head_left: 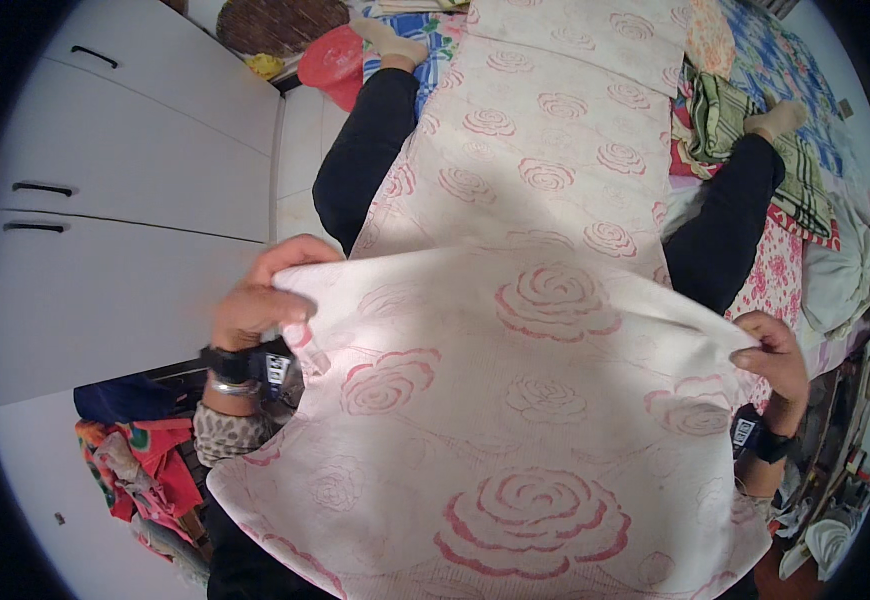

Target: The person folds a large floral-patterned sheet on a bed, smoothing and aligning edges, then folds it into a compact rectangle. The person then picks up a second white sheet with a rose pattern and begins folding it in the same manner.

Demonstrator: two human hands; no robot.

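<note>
A long white cloth with pink rose outlines (545, 390) stretches from my lap away between my outspread legs. My left hand (265, 295) pinches its left edge between thumb and fingers, while my right hand (775, 355) grips the edge on the right. Between the two hands the cloth is lifted into a taut ridge, and its near part hangs down toward me. Beyond the ridge the far part lies flat, with a crease across its far end. Both wrists wear black straps with small printed tags.
White cabinets with black handles (40, 190) stand on the left. A red plastic item (333, 68) sits by my left foot. Folded green plaid cloth (725, 115) lies near my right foot, on bedding with floral covers (770, 265). Red clothing (160, 460) is piled at lower left.
</note>
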